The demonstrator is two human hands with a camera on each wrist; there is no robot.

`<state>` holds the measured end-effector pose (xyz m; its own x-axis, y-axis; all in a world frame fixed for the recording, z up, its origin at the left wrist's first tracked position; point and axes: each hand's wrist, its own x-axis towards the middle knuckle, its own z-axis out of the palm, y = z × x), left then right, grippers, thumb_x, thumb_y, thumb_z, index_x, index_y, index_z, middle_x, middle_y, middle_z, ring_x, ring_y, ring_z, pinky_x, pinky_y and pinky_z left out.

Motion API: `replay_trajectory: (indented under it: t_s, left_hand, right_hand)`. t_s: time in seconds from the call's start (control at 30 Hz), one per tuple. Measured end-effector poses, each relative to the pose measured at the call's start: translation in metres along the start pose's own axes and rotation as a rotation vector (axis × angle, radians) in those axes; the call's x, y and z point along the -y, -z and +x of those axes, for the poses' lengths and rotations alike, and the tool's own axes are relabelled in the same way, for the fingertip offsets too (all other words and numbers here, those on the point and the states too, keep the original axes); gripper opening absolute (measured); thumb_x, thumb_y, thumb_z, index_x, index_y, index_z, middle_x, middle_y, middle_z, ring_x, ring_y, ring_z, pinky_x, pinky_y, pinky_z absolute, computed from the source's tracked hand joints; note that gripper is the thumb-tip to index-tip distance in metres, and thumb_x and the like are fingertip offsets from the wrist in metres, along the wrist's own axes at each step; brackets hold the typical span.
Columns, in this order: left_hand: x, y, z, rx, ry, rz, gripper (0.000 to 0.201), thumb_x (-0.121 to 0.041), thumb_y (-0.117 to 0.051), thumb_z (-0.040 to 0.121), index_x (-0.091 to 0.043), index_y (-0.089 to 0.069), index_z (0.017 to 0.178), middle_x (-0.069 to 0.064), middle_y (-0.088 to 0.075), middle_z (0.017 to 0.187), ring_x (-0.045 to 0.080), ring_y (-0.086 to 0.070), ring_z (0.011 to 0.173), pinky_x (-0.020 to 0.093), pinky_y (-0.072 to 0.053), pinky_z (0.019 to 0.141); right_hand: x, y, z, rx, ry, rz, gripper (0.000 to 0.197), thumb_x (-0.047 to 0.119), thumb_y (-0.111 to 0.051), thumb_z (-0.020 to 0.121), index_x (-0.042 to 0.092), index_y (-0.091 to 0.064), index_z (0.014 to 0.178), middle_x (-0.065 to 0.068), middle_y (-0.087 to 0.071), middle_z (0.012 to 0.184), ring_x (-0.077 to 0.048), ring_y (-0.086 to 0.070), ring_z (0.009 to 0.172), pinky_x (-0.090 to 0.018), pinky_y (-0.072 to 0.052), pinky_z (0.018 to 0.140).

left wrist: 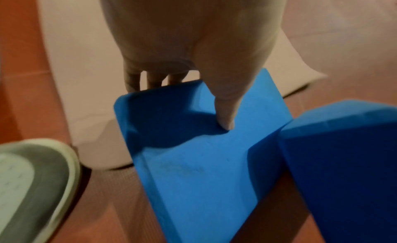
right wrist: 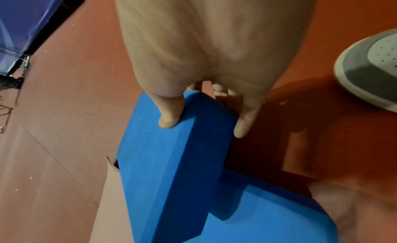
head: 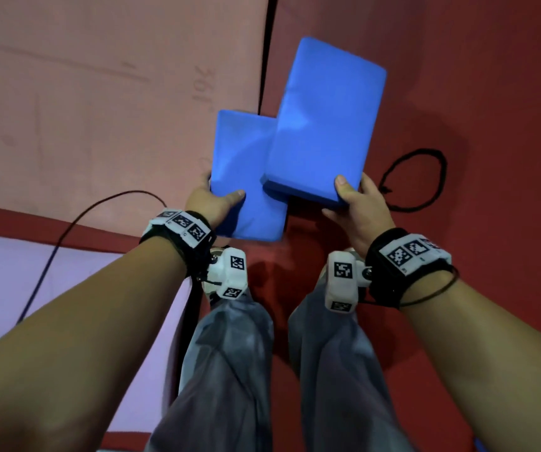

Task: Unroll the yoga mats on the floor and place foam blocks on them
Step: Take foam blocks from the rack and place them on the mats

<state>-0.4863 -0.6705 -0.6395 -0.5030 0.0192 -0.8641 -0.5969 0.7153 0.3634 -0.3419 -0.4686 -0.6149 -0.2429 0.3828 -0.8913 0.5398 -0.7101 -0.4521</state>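
I hold two blue foam blocks in the air in front of me. My left hand (head: 220,199) grips the near end of the left block (head: 246,177), thumb (left wrist: 225,114) on top and fingers underneath. My right hand (head: 355,197) grips the near end of the right block (head: 324,119), thumb (right wrist: 169,119) on its broad face. The right block (right wrist: 171,170) overlaps the left block (right wrist: 268,212) and lies partly on it. Below them lie an unrolled pink mat (head: 99,93) at the left and a red mat (head: 474,93) at the right.
A lavender mat (head: 1,272) lies at the lower left. A black cable (head: 66,230) runs across the pink and lavender mats. A loop of black cord (head: 416,181) lies on the red mat. My legs in grey trousers (head: 230,370) and my shoes (left wrist: 32,187) stand below.
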Motion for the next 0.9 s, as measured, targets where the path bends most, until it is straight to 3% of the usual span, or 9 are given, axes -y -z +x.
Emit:
replay_trajectory:
  t_s: [0.13, 0.33, 0.47, 0.63, 0.8, 0.9]
  left_hand:
    - [-0.003, 0.000, 0.017, 0.051, -0.077, 0.206, 0.074, -0.020, -0.080, 0.081, -0.015, -0.040, 0.143, 0.001, -0.058, 0.124, 0.021, -0.056, 0.109, 0.032, -0.044, 0.094]
    - [-0.005, 0.001, 0.024, 0.056, -0.088, 0.326, 0.074, -0.023, -0.081, 0.079, -0.014, -0.041, 0.141, 0.009, -0.059, 0.134, 0.030, -0.056, 0.119, 0.039, -0.044, 0.099]
    - [-0.006, 0.001, 0.024, 0.061, -0.106, 0.379, 0.075, -0.025, -0.081, 0.079, -0.013, -0.041, 0.141, 0.010, -0.059, 0.134, 0.032, -0.056, 0.120, 0.037, -0.044, 0.098]
    - [-0.011, -0.008, 0.024, 0.100, -0.162, 0.449, 0.075, -0.022, -0.078, 0.082, -0.016, -0.039, 0.145, 0.008, -0.058, 0.137, 0.031, -0.055, 0.122, 0.030, -0.039, 0.093]
    - [-0.009, -0.007, 0.031, 0.127, -0.154, 0.490, 0.077, -0.026, -0.078, 0.081, -0.017, -0.035, 0.144, 0.007, -0.058, 0.134, 0.029, -0.055, 0.120, 0.028, -0.036, 0.089]
    - [-0.008, -0.009, 0.033, 0.136, -0.135, 0.489, 0.074, -0.028, -0.079, 0.080, -0.016, -0.037, 0.139, 0.007, -0.060, 0.130, 0.031, -0.058, 0.116, 0.028, -0.037, 0.086]
  right_hand:
    - [0.008, 0.002, 0.009, -0.010, 0.047, 0.054, 0.041, 0.018, -0.062, 0.094, 0.020, -0.053, 0.134, -0.001, -0.064, 0.122, -0.017, -0.063, 0.096, -0.033, -0.055, 0.069]
    - [0.041, -0.030, 0.029, 0.069, 0.134, 0.118, 0.047, 0.019, -0.063, 0.093, 0.019, -0.049, 0.137, -0.003, -0.064, 0.126, -0.019, -0.064, 0.105, -0.040, -0.056, 0.080]
    - [0.062, -0.070, 0.047, 0.133, 0.197, 0.153, 0.045, 0.008, -0.061, 0.094, 0.009, -0.048, 0.137, -0.003, -0.067, 0.112, -0.020, -0.064, 0.098, -0.039, -0.055, 0.082]
    - [0.074, -0.114, 0.074, 0.160, 0.288, -0.033, 0.070, 0.022, -0.070, 0.074, 0.010, -0.045, 0.138, -0.014, -0.063, 0.127, -0.029, -0.063, 0.114, -0.046, -0.051, 0.100]
    - [0.071, -0.117, 0.114, 0.092, 0.302, -0.198, 0.092, 0.042, -0.074, 0.066, 0.013, -0.039, 0.146, -0.010, -0.061, 0.132, -0.025, -0.062, 0.117, -0.047, -0.049, 0.102]
    - [0.067, -0.111, 0.134, 0.077, 0.299, -0.200, 0.086, 0.034, -0.070, 0.070, 0.013, -0.038, 0.147, -0.009, -0.062, 0.131, -0.024, -0.063, 0.116, -0.047, -0.049, 0.102]
